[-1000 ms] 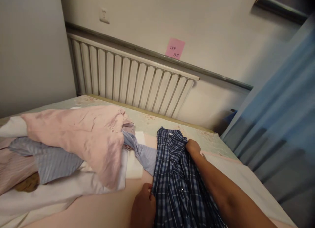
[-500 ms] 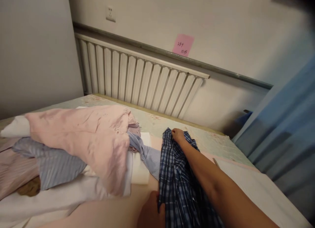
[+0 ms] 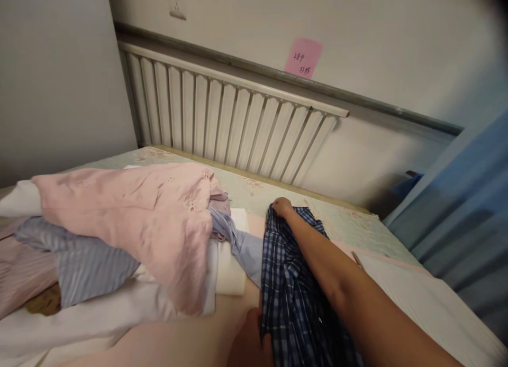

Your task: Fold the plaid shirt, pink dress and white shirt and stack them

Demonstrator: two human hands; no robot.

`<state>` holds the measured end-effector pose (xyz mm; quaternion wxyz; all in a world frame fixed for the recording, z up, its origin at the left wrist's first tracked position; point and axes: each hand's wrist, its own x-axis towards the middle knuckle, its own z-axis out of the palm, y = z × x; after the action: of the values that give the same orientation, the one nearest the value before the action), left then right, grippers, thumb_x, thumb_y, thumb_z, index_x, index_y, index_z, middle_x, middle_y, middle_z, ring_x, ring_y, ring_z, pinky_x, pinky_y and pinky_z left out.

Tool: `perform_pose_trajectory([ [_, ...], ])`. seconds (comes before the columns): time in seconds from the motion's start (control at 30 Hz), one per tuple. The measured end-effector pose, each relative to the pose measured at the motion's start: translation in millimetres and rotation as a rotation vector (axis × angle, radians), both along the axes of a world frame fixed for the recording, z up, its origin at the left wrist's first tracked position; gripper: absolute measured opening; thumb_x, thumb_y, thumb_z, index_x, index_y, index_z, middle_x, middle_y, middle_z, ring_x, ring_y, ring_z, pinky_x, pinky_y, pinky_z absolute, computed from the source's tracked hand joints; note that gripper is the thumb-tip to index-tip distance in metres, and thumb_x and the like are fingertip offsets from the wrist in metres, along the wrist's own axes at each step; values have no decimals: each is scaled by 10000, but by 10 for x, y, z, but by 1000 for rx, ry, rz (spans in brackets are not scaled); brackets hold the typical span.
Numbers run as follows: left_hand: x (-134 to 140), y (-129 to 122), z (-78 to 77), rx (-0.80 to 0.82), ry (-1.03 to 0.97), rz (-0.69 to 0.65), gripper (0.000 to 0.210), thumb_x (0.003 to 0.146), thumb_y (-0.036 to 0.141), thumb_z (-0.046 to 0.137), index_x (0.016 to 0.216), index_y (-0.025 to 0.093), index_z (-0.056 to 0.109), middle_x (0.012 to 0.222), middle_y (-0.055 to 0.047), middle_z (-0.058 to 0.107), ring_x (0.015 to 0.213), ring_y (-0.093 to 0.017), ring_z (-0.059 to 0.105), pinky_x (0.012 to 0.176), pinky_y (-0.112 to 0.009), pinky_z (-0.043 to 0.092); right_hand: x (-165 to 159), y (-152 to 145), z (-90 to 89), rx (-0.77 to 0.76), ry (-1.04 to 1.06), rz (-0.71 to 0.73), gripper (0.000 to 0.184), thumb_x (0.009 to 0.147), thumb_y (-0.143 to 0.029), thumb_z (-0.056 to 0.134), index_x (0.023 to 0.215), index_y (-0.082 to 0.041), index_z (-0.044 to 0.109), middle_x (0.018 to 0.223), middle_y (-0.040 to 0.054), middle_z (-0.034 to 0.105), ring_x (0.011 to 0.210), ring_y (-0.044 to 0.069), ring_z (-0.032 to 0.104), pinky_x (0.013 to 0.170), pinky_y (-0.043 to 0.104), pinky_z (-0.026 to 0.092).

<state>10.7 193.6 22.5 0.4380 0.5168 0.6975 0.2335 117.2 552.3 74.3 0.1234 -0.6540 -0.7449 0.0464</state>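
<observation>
Nearest us, our left hand (image 3: 250, 341), partly cut off by the frame, is curled closed, thumb and fingers pinching the left edge of the plaid shirt (image 3: 274, 274). The shirt lies on the bed (image 3: 254, 190), stretching between our two hands, partly covered by our right forearm (image 3: 345, 282). A striped sleeve (image 3: 249, 250) meets its left edge. Farther off, our right hand (image 3: 282, 207) has its fingers closed on the shirt's upper left corner. Beyond stands a radiator (image 3: 227, 118).
</observation>
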Motion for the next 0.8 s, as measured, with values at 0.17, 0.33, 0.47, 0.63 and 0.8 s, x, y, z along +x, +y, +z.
perform_pose_trajectory([
  [0.17, -3, -33, 8, -1, -16, 4, 523, 810, 111, 416, 1322, 219, 422, 1155, -54, 672, 1047, -184, 630, 867, -263, 435, -175, -11, 0, -75, 151, 21, 332, 926, -364, 569, 1200, -177, 551, 1199, 79, 575, 999, 202, 601, 844, 409, 527],
  [0.33, -3, -53, 1, -2, -15, 33, 575, 820, 117, 406, 1386, 207, 358, 1243, -61, 634, 1091, -180, 613, 914, -259, 428, -297, -103, -127, -99, 247, 82, 317, 930, -364, 565, 1180, -171, 560, 1163, 73, 591, 963, 190, 612, 819, 391, 537],
  [0.47, -25, -58, -2, -4, -13, 20, 571, 825, 121, 394, 1387, 216, 360, 1260, -56, 621, 1090, -190, 612, 921, -282, 433, -334, -195, -210, -65, 269, 164, 286, 919, -331, 582, 1158, -175, 594, 1176, 63, 615, 1010, 188, 611, 879, 384, 512],
  [0.63, -66, -56, 45, 17, -42, 0, 568, 856, 142, 380, 1419, 178, 311, 1340, -87, 567, 1150, -190, 577, 955, -278, 414, -154, -261, -123, 36, 288, 161, 367, 887, -158, 517, 1239, -229, 593, 1285, 12, 608, 1175, 125, 544, 1025, 246, 385],
  [0.8, -61, -69, 142, 47, -48, 31, 495, 855, 114, 368, 1346, 176, 390, 1289, -85, 596, 1128, -183, 582, 945, -275, 412, 388, -405, 134, 80, 318, 42, 402, 846, -129, 504, 1230, -201, 597, 1203, 31, 658, 1080, 143, 612, 980, 257, 418],
])
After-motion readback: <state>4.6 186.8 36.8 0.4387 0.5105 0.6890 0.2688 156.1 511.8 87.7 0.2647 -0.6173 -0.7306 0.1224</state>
